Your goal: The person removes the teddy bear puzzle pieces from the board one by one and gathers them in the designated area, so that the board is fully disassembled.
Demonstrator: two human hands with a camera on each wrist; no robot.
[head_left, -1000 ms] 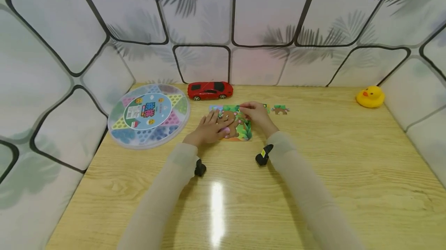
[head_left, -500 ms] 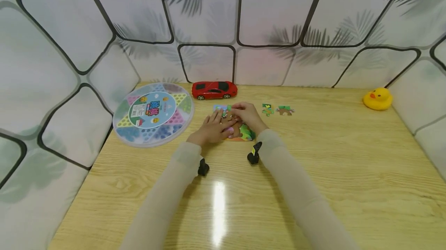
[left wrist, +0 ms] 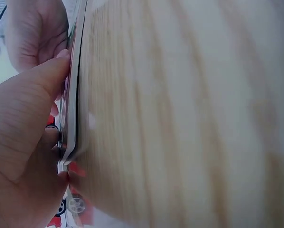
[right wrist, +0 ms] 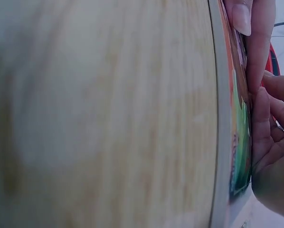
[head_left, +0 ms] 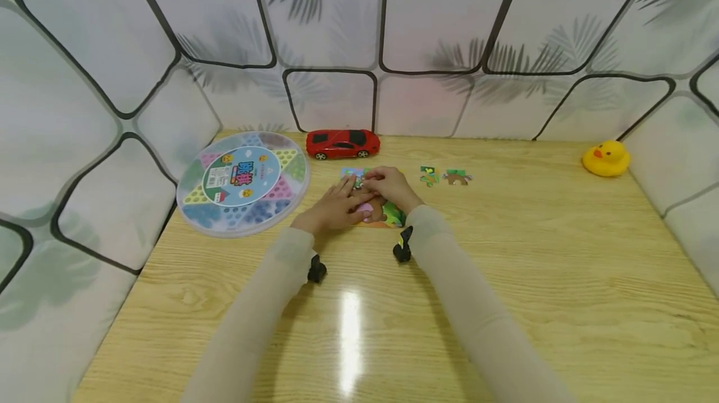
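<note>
A jigsaw puzzle (head_left: 376, 211) with a brown bear and green leaves lies on the table, partly covered by both hands. My left hand (head_left: 339, 205) rests flat over its left part with the fingers spread, and its thumb (left wrist: 52, 71) lies along the near edge in the left wrist view. My right hand (head_left: 395, 186) is over the upper middle, thumb and fingertips close together, pinching a puzzle piece at the surface; the piece is mostly hidden. In the right wrist view, the right thumb (right wrist: 261, 111) meets the picture close to the left fingers.
Two loose puzzle pieces, one green (head_left: 429, 176) and one brown (head_left: 457, 177), lie right of the puzzle. Behind it stands a red toy car (head_left: 342, 144). A round Chinese checkers board (head_left: 281, 209) lies left; a yellow rubber duck (head_left: 606, 159) sits far right.
My right hand has moved left across the puzzle towards the left hand, uncovering the green loose piece. The left hand has stayed on the puzzle. The head view has shifted slightly.
</note>
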